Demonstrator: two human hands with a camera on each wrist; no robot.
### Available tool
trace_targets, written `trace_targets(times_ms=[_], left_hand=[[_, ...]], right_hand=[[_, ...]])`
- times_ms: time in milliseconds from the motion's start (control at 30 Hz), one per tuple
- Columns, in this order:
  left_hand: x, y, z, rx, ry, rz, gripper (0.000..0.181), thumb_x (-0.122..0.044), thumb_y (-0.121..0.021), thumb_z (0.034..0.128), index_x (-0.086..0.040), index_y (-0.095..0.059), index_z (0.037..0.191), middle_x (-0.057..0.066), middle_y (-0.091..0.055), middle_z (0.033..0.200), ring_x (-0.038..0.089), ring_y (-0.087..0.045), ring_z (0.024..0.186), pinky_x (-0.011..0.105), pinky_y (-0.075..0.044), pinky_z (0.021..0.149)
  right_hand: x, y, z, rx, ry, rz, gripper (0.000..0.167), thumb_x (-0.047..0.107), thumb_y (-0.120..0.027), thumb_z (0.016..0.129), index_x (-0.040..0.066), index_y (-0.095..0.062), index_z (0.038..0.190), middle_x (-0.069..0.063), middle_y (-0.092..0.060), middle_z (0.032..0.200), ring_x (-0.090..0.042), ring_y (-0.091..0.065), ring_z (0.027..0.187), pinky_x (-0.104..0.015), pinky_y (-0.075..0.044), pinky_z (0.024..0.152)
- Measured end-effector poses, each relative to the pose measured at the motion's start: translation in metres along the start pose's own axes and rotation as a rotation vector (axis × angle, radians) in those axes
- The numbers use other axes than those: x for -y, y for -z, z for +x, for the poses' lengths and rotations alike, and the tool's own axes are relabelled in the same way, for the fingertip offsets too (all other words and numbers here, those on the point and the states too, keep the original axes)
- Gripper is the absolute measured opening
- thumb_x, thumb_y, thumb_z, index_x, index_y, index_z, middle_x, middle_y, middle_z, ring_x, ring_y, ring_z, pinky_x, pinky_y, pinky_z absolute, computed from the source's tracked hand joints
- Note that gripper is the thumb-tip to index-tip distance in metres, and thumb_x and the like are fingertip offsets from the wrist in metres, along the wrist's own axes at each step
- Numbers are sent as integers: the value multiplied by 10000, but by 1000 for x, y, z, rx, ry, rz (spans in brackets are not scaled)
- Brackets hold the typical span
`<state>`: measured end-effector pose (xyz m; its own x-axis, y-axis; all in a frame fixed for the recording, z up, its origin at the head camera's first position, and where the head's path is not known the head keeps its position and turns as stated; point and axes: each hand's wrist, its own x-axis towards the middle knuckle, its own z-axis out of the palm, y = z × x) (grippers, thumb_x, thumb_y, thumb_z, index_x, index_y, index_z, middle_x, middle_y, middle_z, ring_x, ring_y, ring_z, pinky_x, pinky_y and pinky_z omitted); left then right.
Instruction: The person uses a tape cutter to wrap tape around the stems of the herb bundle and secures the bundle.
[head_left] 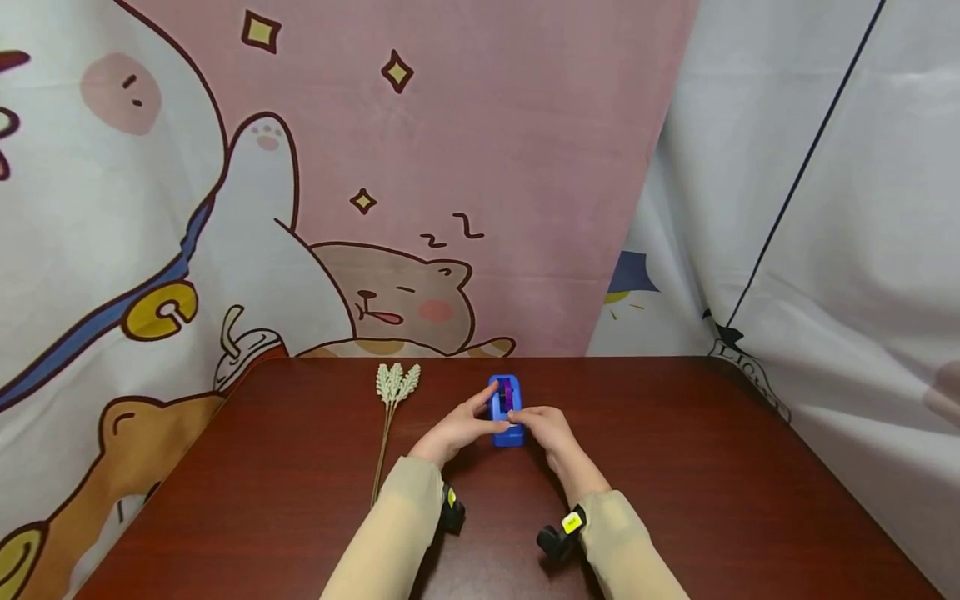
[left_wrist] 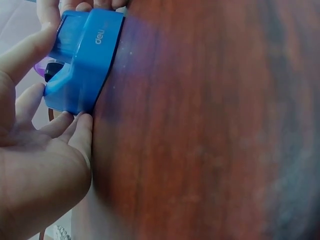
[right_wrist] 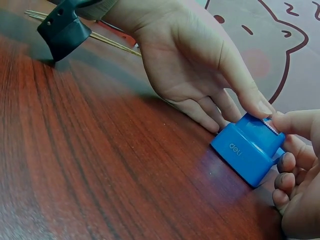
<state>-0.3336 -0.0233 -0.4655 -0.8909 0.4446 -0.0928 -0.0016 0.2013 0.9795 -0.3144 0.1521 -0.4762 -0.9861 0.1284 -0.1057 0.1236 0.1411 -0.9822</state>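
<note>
We see the blue tape dispenser (right_wrist: 245, 150) standing upright on the brown table (head_left: 712, 467), directly before the person and between the two hands. The left hand (head_left: 457, 429) grips it: the thumb lies on top, just beside the serrated edge (right_wrist: 270, 127), while the other fingers support the side near the base. The right hand (head_left: 549, 427) has its fingers bent inward, and one fingertip reaches that same edge, very near the left thumb. We cannot tell whether this right hand pinches an end of tape, because any clear strip is too fine to see. In our judgement, the step in hand is delicate work at the cutter, so the left hand should press the base firmly to the table, for a light body like this may slide or tip when it is pulled. We would place the left thumb a little behind the teeth, since skin at that edge can be scratched. The right fingertips should work gently from the side, without pushing down on the teeth, and the purple ring (head_left: 507, 393) should have free space to turn. The pale dried flowers (head_left: 396, 385) lie apart on the left, and they do not disturb this work.
</note>
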Motion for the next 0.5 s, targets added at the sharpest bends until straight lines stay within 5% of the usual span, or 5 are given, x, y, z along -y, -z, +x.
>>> trace_targets(times_ms=[500], left_hand=[[2, 1, 2, 7, -11, -16, 826, -212, -727, 858, -261, -267, 1542, 227, -275, 1533, 374, -234, 1413, 641, -176, 1076]], right_hand=[[-1, -1, 2, -7, -9, 5, 279, 188, -749, 822, -77, -711, 904, -50, -612, 916, -224, -460, 916, -350, -345, 806]])
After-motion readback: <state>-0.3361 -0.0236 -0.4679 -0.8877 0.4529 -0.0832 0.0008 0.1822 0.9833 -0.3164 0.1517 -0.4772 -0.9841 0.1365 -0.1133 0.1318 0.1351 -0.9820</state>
